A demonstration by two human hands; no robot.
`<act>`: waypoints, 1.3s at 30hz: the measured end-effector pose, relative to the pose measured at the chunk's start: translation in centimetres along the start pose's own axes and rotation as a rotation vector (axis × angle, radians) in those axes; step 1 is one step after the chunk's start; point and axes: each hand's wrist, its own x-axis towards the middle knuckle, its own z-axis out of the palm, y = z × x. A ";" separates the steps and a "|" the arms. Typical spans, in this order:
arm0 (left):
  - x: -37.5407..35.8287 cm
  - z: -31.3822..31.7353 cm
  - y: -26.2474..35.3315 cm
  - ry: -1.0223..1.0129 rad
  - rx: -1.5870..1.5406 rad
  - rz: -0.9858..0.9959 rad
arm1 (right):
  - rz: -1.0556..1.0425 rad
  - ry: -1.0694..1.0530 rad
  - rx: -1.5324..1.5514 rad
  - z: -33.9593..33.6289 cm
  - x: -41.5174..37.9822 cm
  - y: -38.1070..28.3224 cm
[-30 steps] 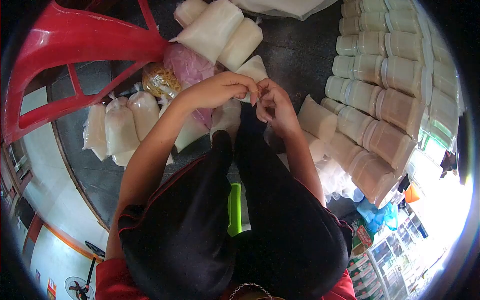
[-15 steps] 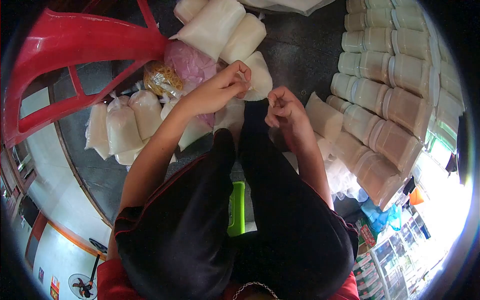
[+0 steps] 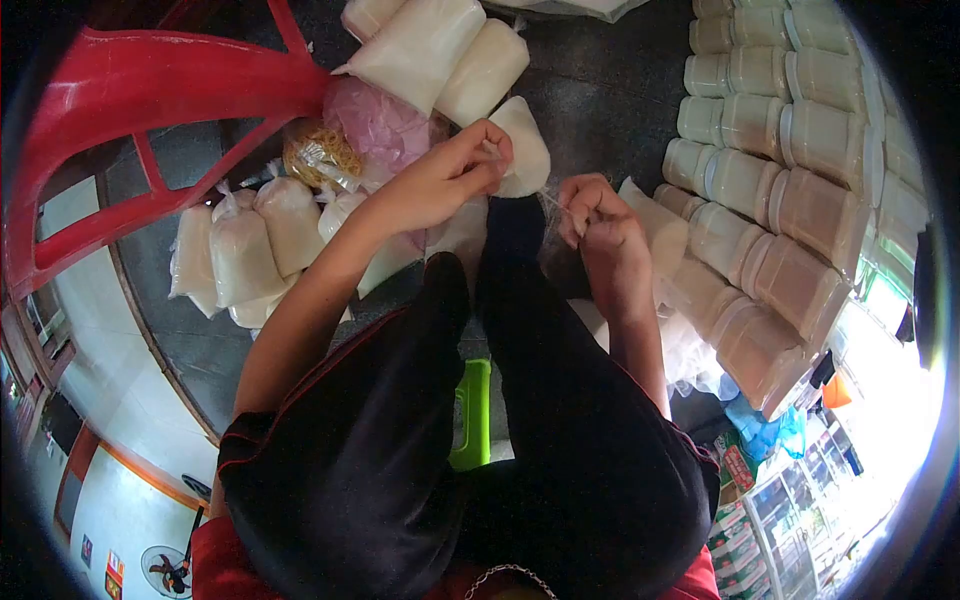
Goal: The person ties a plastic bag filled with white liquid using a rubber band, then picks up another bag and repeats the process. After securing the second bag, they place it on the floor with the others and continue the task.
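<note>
My left hand (image 3: 470, 165) is closed in a pinch beside a bag of white contents (image 3: 521, 150); what its fingertips hold is too small to name. To the right, my right hand (image 3: 598, 215) pinches a thin, clear strand of plastic that stretches toward the bag. The bag stands just beyond my foot. Left of my left hand lie a pink plastic bag (image 3: 378, 125) and a clear bag of yellow rubber bands (image 3: 335, 158).
Filled bags (image 3: 243, 255) stand at the left under a red plastic chair (image 3: 180, 85), and more bags (image 3: 420, 50) lie ahead. Stacked plastic containers (image 3: 815, 205) line the right side. A green plastic piece (image 3: 473, 415) shows between my legs.
My right hand has moved a little to the right and slightly down, farther from my left hand. A thin plastic strand now shows at its fingers.
</note>
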 end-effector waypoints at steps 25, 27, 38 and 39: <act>0.6 0.8 -0.8 0.530 0.155 0.101 | -0.223 0.008 -0.936 1.2 7.8 1.2; 0.4 0.8 0.6 0.475 0.270 0.032 | -0.253 0.022 -0.966 1.3 7.9 0.9; 3.3 -0.4 0.3 0.258 0.903 0.343 | -0.205 0.114 -1.099 2.6 6.5 0.3; 2.9 -0.6 0.3 0.273 0.726 0.212 | -0.202 0.119 -1.101 2.5 5.9 0.2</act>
